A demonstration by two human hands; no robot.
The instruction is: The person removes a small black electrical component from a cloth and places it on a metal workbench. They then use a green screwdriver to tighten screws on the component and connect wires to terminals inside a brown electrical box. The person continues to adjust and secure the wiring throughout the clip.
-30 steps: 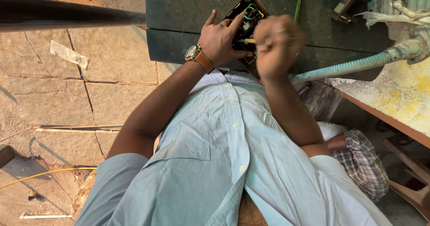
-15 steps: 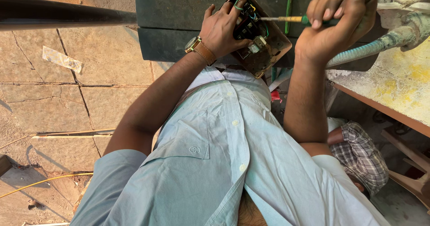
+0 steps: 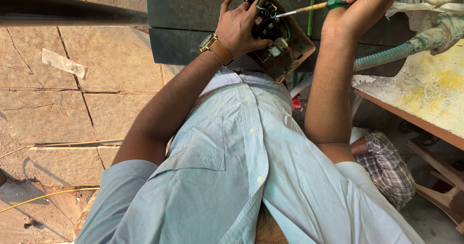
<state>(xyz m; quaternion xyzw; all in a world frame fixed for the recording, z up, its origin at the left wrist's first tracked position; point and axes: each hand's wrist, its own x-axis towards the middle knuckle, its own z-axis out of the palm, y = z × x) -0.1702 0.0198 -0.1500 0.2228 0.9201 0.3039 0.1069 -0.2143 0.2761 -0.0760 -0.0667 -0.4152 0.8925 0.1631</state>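
While your left hand grips the brown switch box, your right hand clamps the green screwdriver, tip touching wires, table edge close beside.

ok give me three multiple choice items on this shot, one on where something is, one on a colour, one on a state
1. Where does the tip of the screwdriver point?
A. into the wired switch box
B. at the corrugated hose
C. at the stone floor

2. What colour is the screwdriver's handle?
A. red
B. green
C. black

3. What is the left hand doing?
A. hanging free
B. gripping the hose
C. holding the switch box steady

Answers: 1 A, the shaft ends among the wires inside the box. 2 B, green shows just below the right hand. 3 C, its fingers wrap the box's edge, wristwatch facing up.
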